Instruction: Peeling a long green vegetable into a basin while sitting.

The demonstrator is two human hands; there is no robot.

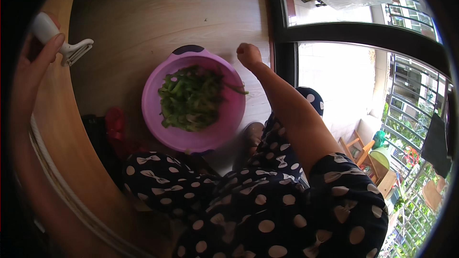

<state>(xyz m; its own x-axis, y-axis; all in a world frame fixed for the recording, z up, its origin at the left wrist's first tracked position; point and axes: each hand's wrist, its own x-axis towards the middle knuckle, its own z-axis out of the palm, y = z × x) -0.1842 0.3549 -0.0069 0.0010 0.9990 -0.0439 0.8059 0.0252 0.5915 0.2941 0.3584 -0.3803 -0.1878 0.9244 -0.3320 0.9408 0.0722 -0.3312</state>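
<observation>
My left hand [39, 53], at the far left, grips a white Y-shaped vegetable peeler [50, 32]. The peeler's slotted blade points to the right, over the curved edge of a wooden surface. Between my legs a pink plastic basin [154, 122] holds a heap of cut green vegetables [192, 100]. One thin green stem [236, 89] reaches over the basin's right rim. My right hand [250, 56] hovers up and right of the basin, apart from it. Its fingers are curled closed, and nothing shows in them.
The basin stands on a wood-look floor [143, 14]. At left runs a curved wooden surface [68, 150] with a pale cord-like edge; a red object [114, 123] sits beside it. A dark-framed glass door [281, 36] at right borders a bright balcony with a wooden rack [360, 150].
</observation>
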